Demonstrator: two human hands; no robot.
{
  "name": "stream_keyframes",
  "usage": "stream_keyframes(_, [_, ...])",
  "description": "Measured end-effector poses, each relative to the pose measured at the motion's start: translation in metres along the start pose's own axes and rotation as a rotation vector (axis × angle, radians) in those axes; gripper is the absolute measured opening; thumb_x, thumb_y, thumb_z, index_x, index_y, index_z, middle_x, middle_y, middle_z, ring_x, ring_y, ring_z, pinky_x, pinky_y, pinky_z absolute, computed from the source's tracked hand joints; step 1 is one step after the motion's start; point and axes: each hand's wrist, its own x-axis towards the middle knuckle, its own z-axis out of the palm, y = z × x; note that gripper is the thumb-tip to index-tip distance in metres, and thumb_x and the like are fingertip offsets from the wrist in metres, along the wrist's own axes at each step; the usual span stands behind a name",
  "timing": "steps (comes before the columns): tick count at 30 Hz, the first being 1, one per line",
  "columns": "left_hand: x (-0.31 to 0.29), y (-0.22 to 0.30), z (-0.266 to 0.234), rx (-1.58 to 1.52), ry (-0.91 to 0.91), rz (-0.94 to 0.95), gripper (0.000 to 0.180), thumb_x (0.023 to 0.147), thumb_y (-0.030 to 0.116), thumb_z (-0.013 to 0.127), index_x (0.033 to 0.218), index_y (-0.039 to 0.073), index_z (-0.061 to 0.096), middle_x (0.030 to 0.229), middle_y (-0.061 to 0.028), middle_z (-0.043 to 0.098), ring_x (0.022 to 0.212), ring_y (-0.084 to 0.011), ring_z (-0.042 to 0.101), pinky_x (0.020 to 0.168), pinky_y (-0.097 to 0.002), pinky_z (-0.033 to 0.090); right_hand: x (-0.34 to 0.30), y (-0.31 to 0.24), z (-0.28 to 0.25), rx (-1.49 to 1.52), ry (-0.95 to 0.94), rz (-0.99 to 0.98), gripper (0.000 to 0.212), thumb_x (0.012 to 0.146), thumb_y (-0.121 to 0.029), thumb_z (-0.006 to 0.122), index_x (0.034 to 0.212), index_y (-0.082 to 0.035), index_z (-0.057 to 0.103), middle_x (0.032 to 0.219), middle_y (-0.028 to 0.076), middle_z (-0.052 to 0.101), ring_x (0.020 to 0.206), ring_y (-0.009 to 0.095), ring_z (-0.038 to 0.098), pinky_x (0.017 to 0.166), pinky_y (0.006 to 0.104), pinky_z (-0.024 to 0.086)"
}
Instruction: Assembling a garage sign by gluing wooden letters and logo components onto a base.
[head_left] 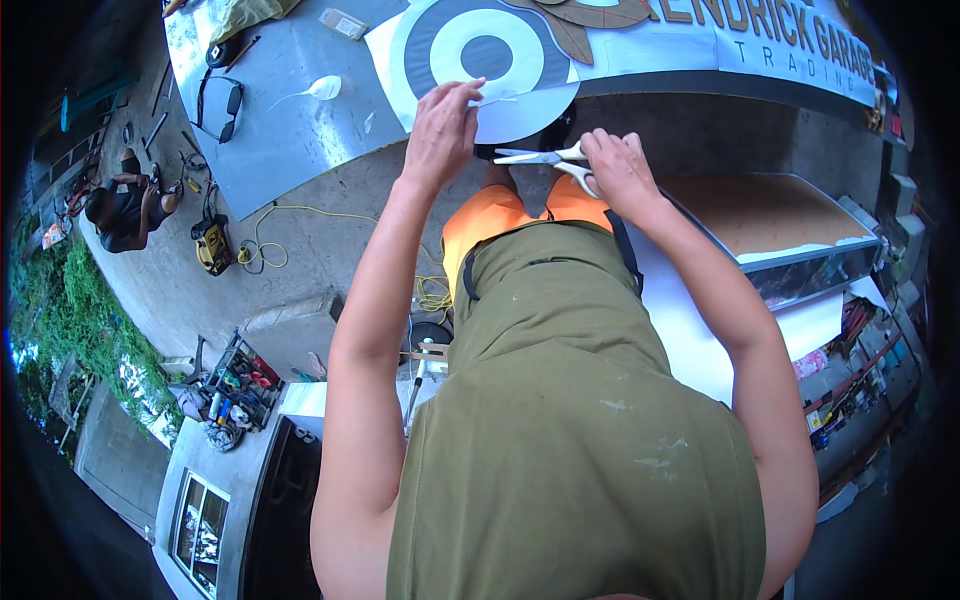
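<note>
My right hand (622,172) grips a pair of scissors (545,157) by the pale handles; the blades point left and stand slightly apart. My left hand (443,133) is closed in a pinch, with a thin white strip (497,101) showing at its fingertips. Beyond it, a white paper sheet (507,118) with grey rings lies at the near edge of the grey table (290,140). The scissors are below the sheet's rounded edge, apart from it. Brown leaf-shaped pieces (590,12) overlap the sheet's far right side.
A small white squeeze bottle (325,88) and dark glasses (232,108) lie on the table at left. A lettered sign panel (790,45) is at far right. At my right stands a brown-topped box frame (770,215). A yellow cord (320,210) crosses the floor; another person (135,205) crouches far left.
</note>
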Motion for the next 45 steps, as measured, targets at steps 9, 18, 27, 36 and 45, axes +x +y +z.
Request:
stream_keyframes(9, [-0.024,0.027,0.037,0.279,-0.219,0.088,0.047,0.103,0.019,0.054,0.147,0.004,0.047,0.162,-0.0137,0.044,0.155,-0.0324,0.033,0.129,-0.0518,0.018,-0.066,0.012,0.007,0.238,-0.265,0.294,0.033,0.08,-0.015,0.079,0.105,-0.007,0.058,0.102,0.014,0.065,0.1,0.034,0.068,0.085,0.0448,0.042])
stream_keyframes(18, [-0.039,0.031,0.041,0.336,-0.19,0.003,0.059,0.103,0.022,0.055,0.156,0.003,0.037,0.165,-0.0103,0.041,0.155,-0.0325,0.033,0.128,-0.0559,0.013,-0.082,0.013,0.019,0.31,-0.241,0.363,0.042,0.082,-0.028,0.086,0.104,-0.003,0.06,0.104,0.017,0.066,0.099,0.039,0.064,0.085,0.0462,0.042])
stream_keyframes(27, [-0.038,0.046,0.039,0.313,-0.247,-0.008,0.061,0.101,0.02,0.059,0.157,0.008,0.037,0.163,-0.007,0.045,0.151,-0.0299,0.038,0.125,-0.0553,0.015,-0.076,0.021,0.015,0.295,-0.264,0.379,0.042,0.082,-0.031,0.086,0.103,-0.005,0.06,0.102,0.016,0.067,0.099,0.038,0.066,0.083,0.0477,0.043])
stream_keyframes(36, [-0.075,0.019,-0.01,-0.625,0.24,-0.434,0.016,0.09,-0.005,0.048,0.099,-0.002,0.062,0.104,-0.0115,0.066,0.098,-0.0209,0.064,0.089,-0.0319,0.051,-0.078,0.027,0.007,0.336,-0.313,0.365,0.049,0.078,-0.037,0.089,0.101,-0.003,0.062,0.101,0.015,0.069,0.1,0.037,0.067,0.083,0.0473,0.046])
stream_keyframes(45, [-0.14,-0.004,-0.04,-0.55,0.181,-0.738,0.012,0.102,0.009,0.059,0.104,0.002,0.069,0.093,0.0,0.068,0.085,-0.0079,0.061,0.08,-0.0244,0.05,-0.062,0.026,-0.016,0.324,-0.354,0.367,0.049,0.077,-0.039,0.089,0.097,-0.003,0.063,0.1,0.016,0.07,0.098,0.037,0.067,0.083,0.0473,0.047])
